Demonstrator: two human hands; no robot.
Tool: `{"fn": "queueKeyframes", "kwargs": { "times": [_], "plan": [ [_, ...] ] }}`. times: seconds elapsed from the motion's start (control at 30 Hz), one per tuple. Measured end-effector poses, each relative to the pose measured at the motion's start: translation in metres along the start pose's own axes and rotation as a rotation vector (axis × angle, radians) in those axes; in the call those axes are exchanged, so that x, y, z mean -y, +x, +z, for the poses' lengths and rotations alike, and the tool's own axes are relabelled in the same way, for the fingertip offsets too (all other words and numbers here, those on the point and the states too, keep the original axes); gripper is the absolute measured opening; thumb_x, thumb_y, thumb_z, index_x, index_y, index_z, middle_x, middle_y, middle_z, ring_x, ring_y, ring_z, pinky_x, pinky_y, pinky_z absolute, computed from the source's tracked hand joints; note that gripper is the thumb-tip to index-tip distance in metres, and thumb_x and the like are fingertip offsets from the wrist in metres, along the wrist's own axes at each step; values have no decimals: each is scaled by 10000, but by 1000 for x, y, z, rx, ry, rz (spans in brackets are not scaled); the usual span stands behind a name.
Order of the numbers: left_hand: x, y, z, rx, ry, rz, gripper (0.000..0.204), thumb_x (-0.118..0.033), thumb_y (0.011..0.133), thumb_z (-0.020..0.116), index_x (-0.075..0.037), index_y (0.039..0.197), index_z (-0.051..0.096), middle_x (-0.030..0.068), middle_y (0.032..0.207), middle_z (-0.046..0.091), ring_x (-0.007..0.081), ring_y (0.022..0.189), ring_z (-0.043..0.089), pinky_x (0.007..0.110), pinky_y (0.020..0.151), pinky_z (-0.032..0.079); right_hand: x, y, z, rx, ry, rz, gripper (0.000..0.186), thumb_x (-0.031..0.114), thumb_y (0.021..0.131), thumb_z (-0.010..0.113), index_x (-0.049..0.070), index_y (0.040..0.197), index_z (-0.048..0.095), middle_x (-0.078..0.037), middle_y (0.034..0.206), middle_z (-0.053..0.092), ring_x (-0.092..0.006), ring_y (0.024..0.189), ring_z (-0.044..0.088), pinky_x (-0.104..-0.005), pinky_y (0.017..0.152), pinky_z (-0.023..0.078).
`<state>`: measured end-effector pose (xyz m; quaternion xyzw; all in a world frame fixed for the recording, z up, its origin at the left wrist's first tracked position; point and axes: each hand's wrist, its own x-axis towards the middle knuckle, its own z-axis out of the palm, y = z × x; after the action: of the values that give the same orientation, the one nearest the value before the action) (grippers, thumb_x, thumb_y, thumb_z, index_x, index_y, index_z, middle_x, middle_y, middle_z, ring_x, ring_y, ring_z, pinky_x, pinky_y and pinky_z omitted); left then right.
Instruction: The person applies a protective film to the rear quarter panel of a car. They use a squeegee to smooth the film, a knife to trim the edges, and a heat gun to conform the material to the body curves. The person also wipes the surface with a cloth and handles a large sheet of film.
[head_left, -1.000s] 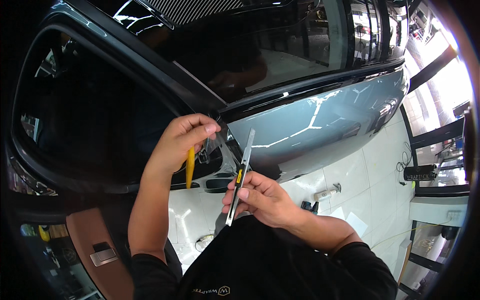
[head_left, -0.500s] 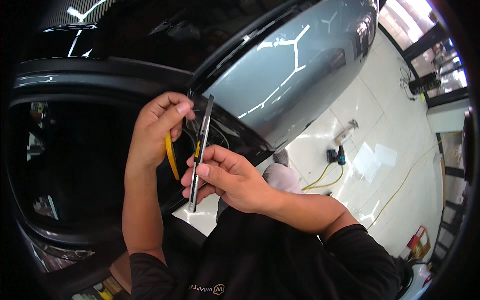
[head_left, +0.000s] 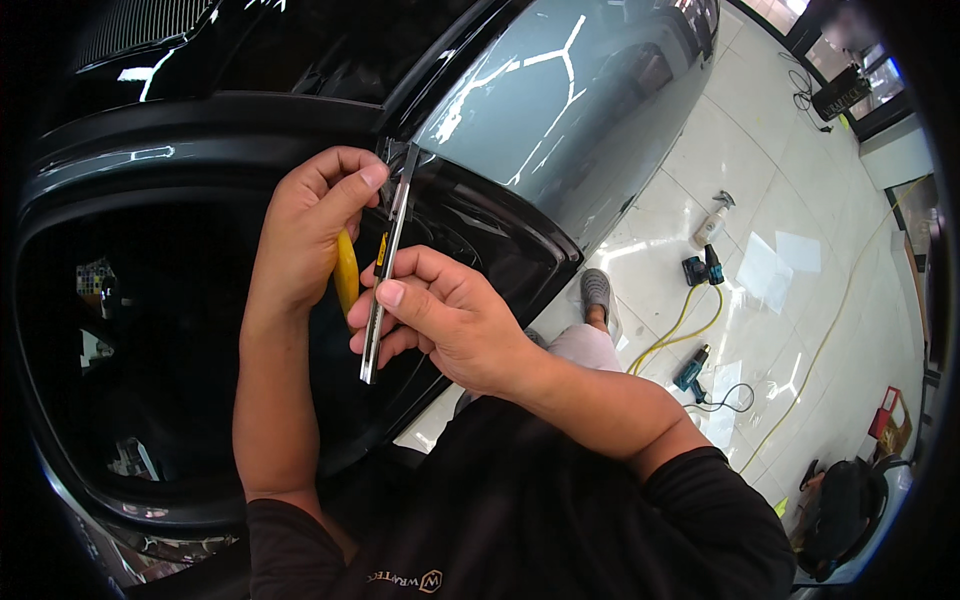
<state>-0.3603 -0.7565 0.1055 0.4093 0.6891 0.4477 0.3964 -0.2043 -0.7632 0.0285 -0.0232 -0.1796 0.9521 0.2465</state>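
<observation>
My left hand (head_left: 312, 225) is closed beside the black trim of a car, thumb and forefinger pinched on what looks like thin clear film, hard to make out. A yellow squeegee (head_left: 347, 268), seen nearly edge-on, is tucked in the same hand. In my right hand (head_left: 450, 320), thumb and fingers grip a slim silver-and-black snap-off knife (head_left: 392, 240). Its long blade points away from me, the tip near the corner where the black trim meets the glossy grey-blue body panel (head_left: 570, 90). The left fingertips are just left of the blade.
A dark car window (head_left: 170, 340) fills the left. On the tiled floor at right lie a spray bottle (head_left: 712, 225), a cordless tool (head_left: 703, 267) with a yellow hose, a teal heat gun (head_left: 692, 368) with a cord, and white sheets (head_left: 765, 272). My shoe (head_left: 596, 293) shows below the panel.
Both hands have moved up and slightly left in the picture, bringing the knife tip closer to the panel corner. The view has shifted, showing my shoe and the heat gun.
</observation>
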Motion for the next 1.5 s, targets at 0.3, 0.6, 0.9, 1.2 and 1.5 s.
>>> {"fn": "queueKeyframes", "kwargs": {
  "times": [0.3, 0.6, 0.9, 1.2, 1.5],
  "plan": [
    [-8, 1, -3, -19, 122, -21, 210, -240, 894, 688, -38, 951, 695, -31, 748, 574, 14, 615, 439, 178, 551, 321, 3, 2, 2, 3, -36, 4, 251, 210, 1019, 527, -2, 1153, 513, -122, 1001, 647, -195, 862, 682, -319, 744, 574],
    [-11, -2, -7, -12, 154, -37, 211, -235, 893, 687, -33, 954, 692, -28, 753, 573, 13, 605, 431, 185, 536, 310, 3, 5, 2, 12, -36, 9, 255, 210, 1019, 530, 0, 1162, 509, -116, 999, 645, -188, 865, 674, -320, 747, 570],
    [-10, -3, -9, -1, 164, -18, 192, -218, 899, 692, -30, 937, 696, -29, 758, 585, 21, 647, 455, 187, 570, 326, 2, 7, 0, 18, -19, 48, 247, 209, 1018, 534, 6, 1157, 513, -111, 1002, 646, -182, 871, 671, -311, 757, 564],
    [-13, -2, -8, 27, 154, 21, 194, -203, 903, 688, -11, 931, 694, -18, 779, 608, 41, 718, 500, 200, 662, 386, -1, 7, 2, 25, 39, 47, 235, 213, 1024, 526, 7, 1135, 520, -114, 1007, 644, -191, 872, 679, -319, 751, 571],
    [-16, 0, -11, 31, 203, 59, 171, -169, 895, 680, 1, 908, 695, -23, 777, 610, 37, 713, 482, 200, 663, 383, 5, 6, 9, 47, 87, 85, 230, 215, 1021, 532, 9, 1121, 529, -121, 996, 642, -201, 867, 683, -319, 736, 572]
  ]
}}
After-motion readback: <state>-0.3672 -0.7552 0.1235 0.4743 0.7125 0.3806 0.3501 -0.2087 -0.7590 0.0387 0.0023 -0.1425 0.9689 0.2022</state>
